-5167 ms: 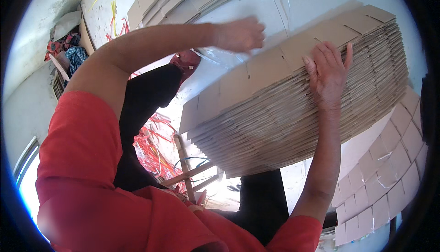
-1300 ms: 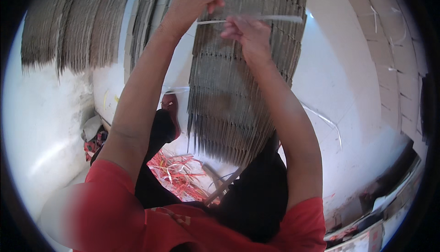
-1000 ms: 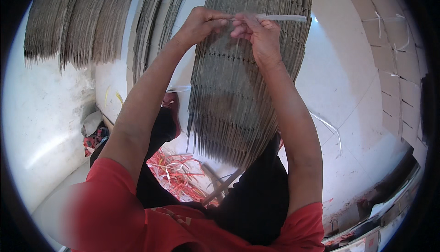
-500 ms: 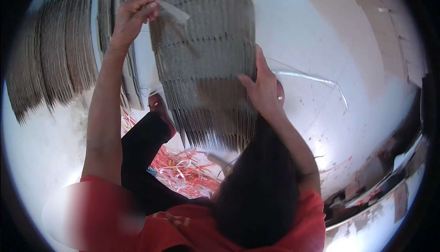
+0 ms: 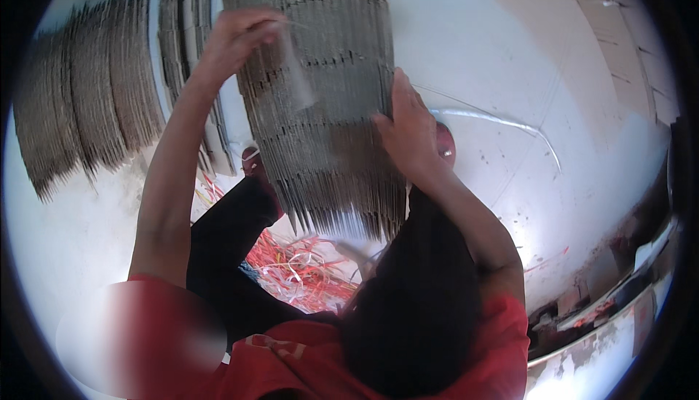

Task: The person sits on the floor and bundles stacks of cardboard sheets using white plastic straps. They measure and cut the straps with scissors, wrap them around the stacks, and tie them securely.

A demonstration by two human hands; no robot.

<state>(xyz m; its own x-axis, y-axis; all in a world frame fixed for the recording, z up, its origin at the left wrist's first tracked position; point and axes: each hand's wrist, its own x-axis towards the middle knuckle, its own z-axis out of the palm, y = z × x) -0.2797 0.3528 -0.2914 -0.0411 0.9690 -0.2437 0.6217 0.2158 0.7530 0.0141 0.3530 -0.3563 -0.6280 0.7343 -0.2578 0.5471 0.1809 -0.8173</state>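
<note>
A long row of grey-brown cardboard pieces (image 5: 320, 72), packed tightly on edge, runs away from me between my knees. Over its left side, my left hand (image 5: 247, 36) pinches a thin, pale, see-through strip (image 5: 297, 76). The strip hangs down across the cardboard, smeared by motion, and its exact kind is unclear. My right hand (image 5: 409, 127) lies against the right side of the row, thumb apart from the straight fingers, with nothing seen in it.
More packed cardboard (image 5: 87, 87) stands at the left, with narrower stacks (image 5: 191, 43) beside the main row. Red and white strip scraps (image 5: 298, 269) litter the floor between my legs. A pale strap (image 5: 495, 118) lies at the right. Assorted clutter (image 5: 582, 305) fills the lower right.
My left hand has moved right and slightly nearer, bringing the pale strip further over the row, where it now hangs lower. My right hand stays at the row's right side.
</note>
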